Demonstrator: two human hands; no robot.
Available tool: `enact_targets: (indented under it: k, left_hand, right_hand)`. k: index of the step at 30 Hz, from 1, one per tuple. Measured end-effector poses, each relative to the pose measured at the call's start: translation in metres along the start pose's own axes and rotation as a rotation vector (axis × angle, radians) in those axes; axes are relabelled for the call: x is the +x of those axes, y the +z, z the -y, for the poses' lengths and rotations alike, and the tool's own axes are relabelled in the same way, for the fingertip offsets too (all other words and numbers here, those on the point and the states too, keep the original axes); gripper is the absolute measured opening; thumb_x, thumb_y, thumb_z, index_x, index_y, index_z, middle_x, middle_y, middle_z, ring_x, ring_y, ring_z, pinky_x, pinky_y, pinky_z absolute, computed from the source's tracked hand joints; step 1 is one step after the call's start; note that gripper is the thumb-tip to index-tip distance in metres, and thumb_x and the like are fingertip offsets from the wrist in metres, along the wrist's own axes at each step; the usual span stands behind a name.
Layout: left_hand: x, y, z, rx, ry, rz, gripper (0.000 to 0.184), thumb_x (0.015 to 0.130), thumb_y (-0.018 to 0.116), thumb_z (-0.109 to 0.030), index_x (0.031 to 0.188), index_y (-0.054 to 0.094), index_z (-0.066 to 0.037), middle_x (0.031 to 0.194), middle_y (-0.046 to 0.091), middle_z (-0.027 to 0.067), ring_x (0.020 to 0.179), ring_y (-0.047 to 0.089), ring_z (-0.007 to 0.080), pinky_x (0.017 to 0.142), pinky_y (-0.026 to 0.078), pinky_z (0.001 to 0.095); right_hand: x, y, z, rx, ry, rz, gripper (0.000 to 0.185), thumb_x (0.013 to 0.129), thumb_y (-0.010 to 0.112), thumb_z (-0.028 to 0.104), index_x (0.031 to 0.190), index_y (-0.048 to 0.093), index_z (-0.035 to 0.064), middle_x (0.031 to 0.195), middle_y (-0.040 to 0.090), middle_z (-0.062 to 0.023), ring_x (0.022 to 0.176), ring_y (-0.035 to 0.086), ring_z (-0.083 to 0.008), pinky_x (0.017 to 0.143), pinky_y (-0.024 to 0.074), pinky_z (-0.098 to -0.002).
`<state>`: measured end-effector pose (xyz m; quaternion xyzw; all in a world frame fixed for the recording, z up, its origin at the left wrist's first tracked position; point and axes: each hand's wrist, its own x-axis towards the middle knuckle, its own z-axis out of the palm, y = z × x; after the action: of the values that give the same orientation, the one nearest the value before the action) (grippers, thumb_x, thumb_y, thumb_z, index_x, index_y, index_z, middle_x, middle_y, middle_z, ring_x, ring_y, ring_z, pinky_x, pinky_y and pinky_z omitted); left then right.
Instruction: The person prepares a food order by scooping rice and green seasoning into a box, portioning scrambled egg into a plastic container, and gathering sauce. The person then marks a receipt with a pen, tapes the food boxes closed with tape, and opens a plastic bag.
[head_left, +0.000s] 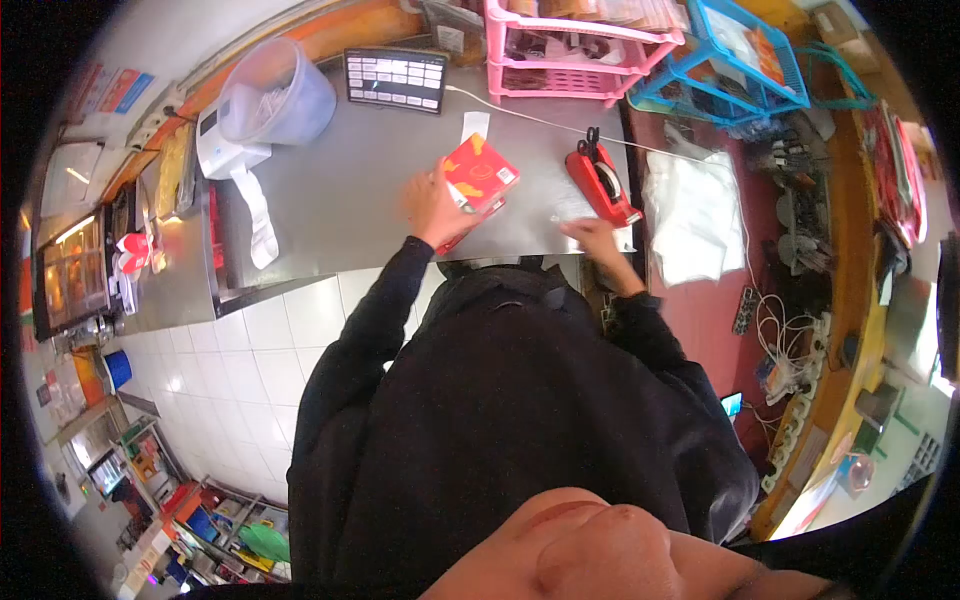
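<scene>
My left hand [437, 208] is closed around the side of a red cardboard box [482, 170] with yellow patches, which is tilted above the metal counter. Something whitish shows at the box's near side, too small to make out. My right hand [597, 240] hovers by the counter's front edge, just below a red tape dispenser [598, 185]. Its fingers are curled together; whether a piece of tape is between them cannot be made out. Black-handled scissors [591, 145] rest at the dispenser's far end. Behind the box lies a small white paper slip [475, 124].
A tablet [395, 80] stands at the back, left of a pink rack [560, 88] and a blue basket rack [720, 75]. On the left are a translucent bucket [300, 95] and a white printer [225, 155] trailing paper. White plastic bags [693, 220] lie at right; a white cable [560, 125] crosses behind.
</scene>
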<state>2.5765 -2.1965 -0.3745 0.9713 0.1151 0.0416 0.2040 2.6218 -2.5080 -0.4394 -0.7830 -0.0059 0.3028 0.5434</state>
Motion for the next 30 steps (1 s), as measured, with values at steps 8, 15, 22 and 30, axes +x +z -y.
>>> enact_targets:
  k: [8, 15, 22, 30]
  left_hand:
    - [-0.003, -0.029, -0.040, 0.018, -0.145, -0.194, 0.106, 0.048, 0.083, -0.044, 0.136, 0.034, -0.009, 0.109, 0.049, 0.0175, 0.106, 0.046, 0.0332, 0.085, 0.032, 0.0494]
    - [-0.011, -0.025, 0.019, -1.363, -0.408, 0.416, 0.074, 0.067, 0.073, -0.023, 0.129, 0.043, 0.002, 0.109, 0.061, 0.0162, 0.097, 0.062, 0.0276, 0.088, 0.049, 0.0377]
    - [-0.034, -0.023, 0.061, -1.808, -0.547, 0.595, 0.058, 0.075, 0.066, -0.010, 0.128, 0.045, -0.001, 0.108, 0.063, 0.0118, 0.091, 0.066, 0.0187, 0.082, 0.055, 0.0327]
    - [-0.017, 0.025, 0.060, -0.199, -0.157, 0.129, 0.103, 0.048, 0.082, -0.059, 0.134, 0.047, -0.015, 0.109, 0.052, 0.0133, 0.107, 0.049, 0.0319, 0.092, 0.037, 0.0464]
  right_hand:
    - [0.006, 0.101, 0.128, -0.384, -0.183, -0.321, 0.053, 0.073, 0.079, 0.043, 0.053, 0.056, 0.0000, 0.043, 0.047, -0.0051, 0.042, 0.042, -0.0084, 0.042, 0.0339, -0.0283]
    - [0.021, 0.116, 0.124, -0.074, -0.226, -0.126, 0.051, 0.074, 0.078, 0.041, 0.051, 0.054, 0.0024, 0.047, 0.053, -0.0024, 0.041, 0.043, -0.0069, 0.040, 0.0329, -0.0254]
    - [0.041, 0.125, 0.117, 0.130, -0.152, 0.178, 0.026, 0.081, 0.073, 0.025, 0.068, 0.064, 0.0035, 0.064, 0.062, -0.0023, 0.051, 0.050, -0.0052, 0.044, 0.0366, -0.0199]
    - [0.210, 0.112, 0.025, -0.060, -0.019, -0.224, 0.039, 0.075, 0.074, 0.026, 0.100, 0.065, -0.0024, 0.083, 0.069, -0.0120, 0.074, 0.066, -0.0239, 0.068, 0.0523, -0.0324]
